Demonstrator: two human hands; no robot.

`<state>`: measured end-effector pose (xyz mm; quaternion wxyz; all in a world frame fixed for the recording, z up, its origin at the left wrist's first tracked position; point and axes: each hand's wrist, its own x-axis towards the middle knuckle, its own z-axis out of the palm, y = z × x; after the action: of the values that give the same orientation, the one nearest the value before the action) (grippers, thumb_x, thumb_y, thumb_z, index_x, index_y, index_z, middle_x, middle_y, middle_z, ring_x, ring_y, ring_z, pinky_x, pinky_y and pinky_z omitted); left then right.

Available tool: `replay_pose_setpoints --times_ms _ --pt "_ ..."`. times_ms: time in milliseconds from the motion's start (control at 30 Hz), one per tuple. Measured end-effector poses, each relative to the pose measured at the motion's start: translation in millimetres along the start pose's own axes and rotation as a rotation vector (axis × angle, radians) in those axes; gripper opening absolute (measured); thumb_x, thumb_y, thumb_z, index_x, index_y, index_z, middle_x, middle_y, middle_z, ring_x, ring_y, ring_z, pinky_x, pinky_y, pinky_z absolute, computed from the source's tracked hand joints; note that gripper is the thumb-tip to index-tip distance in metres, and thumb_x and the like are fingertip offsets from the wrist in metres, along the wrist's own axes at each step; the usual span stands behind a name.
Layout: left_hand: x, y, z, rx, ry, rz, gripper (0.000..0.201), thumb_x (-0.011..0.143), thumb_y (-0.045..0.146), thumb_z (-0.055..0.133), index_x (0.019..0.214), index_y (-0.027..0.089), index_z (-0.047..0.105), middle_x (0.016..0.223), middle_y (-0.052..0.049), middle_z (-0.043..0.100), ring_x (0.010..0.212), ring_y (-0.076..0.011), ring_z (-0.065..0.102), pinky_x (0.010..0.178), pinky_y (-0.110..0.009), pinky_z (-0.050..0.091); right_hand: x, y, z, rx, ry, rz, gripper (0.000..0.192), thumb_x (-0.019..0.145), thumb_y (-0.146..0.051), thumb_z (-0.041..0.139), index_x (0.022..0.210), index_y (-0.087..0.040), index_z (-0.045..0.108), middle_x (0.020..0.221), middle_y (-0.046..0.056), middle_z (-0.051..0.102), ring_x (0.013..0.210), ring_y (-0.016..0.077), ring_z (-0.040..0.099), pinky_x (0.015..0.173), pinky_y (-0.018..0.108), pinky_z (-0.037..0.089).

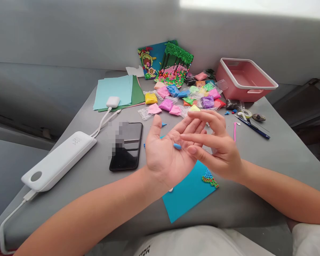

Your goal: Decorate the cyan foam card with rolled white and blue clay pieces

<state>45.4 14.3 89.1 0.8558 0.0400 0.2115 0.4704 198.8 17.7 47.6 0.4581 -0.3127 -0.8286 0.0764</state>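
My left hand (166, 153) lies flat and open, cradling a blue clay pellet (177, 146); my right hand (216, 145), fingers extended and empty, hovers just beside it.

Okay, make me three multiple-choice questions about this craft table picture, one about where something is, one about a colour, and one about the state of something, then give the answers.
1. Where does the small clay piece lie?
A. In the pink basket
B. On the open palm of the left hand
C. On the phone

2. What colour is that clay piece?
A. Blue
B. Yellow
C. Black

3. What state is the phone in?
A. Standing upright against the wall
B. Held in the right hand
C. Lying flat on the grey table

Answers: 1 B, the piece sits on the upturned palm, with the right hand beside it. 2 A, it shows light blue against the skin. 3 C, it lies flat beside the white power bank, with no hand on it.
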Motion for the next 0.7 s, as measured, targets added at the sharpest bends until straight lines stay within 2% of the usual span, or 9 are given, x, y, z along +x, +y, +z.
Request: replay_pose_setpoints --times_ms 100,267,467,533,633,700 --pt "-1 -3 -1.8 0.051 -0.026 -0.012 0.080 0.100 0.069 0.022 0.146 0.011 0.050 0.149 -0.014 0.060 0.150 -0.0300 0.044 0.120 -0.044 0.043 3 -5 -2 -0.011 0.014 -0.029 0.019 0.093 -0.022 0.068 0.105 -0.022 0.081 0.138 0.016 0.061 0.132 0.0346 0.051 0.116 0.061 0.042" --pt "-3 -6 -5.1 0.103 -0.029 -0.013 0.076 0.098 0.071 0.028 0.145 0.017 0.051 0.148 -0.012 0.061 0.150 -0.0297 0.044 0.119 -0.044 0.044 2 -12 1 -0.027 0.035 0.005 0.018 0.089 -0.024 0.075 0.104 -0.018 0.082 0.131 0.018 0.066 0.128 0.0344 0.054 0.114 0.059 0.045" --pt "0 -7 -2.6 0.094 0.013 0.007 0.068 0.097 0.072 0.032 0.133 0.021 0.058 0.141 -0.008 0.065 0.143 -0.0232 0.052 0.112 -0.033 0.049 2 -14 3 0.069 0.059 0.067 0.009 0.087 -0.019 0.078 0.094 -0.022 0.083 0.124 0.014 0.072 0.125 0.0323 0.057 0.109 0.056 0.050" --pt "1 -6 -3.2 0.093 0.013 -0.006 0.065 0.097 0.071 0.033 0.127 0.021 0.061 0.133 -0.008 0.068 0.134 -0.0218 0.060 0.100 -0.030 0.055 4 -13 1 0.134 0.040 0.061 0.012 0.088 -0.015 0.076 0.095 -0.022 0.082 0.117 0.012 0.075 0.117 0.0289 0.064 0.104 0.053 0.054" --pt "-1 0 -14.1 0.206 0.030 0.006 0.052 0.099 0.062 0.043 0.116 0.019 0.066 0.114 -0.008 0.072 0.104 -0.0188 0.070 0.075 -0.025 0.057 7 -10 -3 0.263 -0.003 -0.001 0.020 0.088 -0.007 0.072 0.101 -0.020 0.079 0.100 0.009 0.080 0.101 0.0233 0.073 0.096 0.047 0.059" --pt "-7 5 -28.5 0.338 0.078 0.094 0.038 0.098 0.051 0.055 0.109 0.018 0.068 0.101 -0.006 0.073 0.088 -0.0154 0.070 0.073 -0.024 0.057 8 -8 -5 0.299 -0.023 -0.031 0.020 0.090 -0.007 0.071 0.104 -0.018 0.077 0.096 0.008 0.081 0.097 0.0218 0.075 0.093 0.042 0.062"
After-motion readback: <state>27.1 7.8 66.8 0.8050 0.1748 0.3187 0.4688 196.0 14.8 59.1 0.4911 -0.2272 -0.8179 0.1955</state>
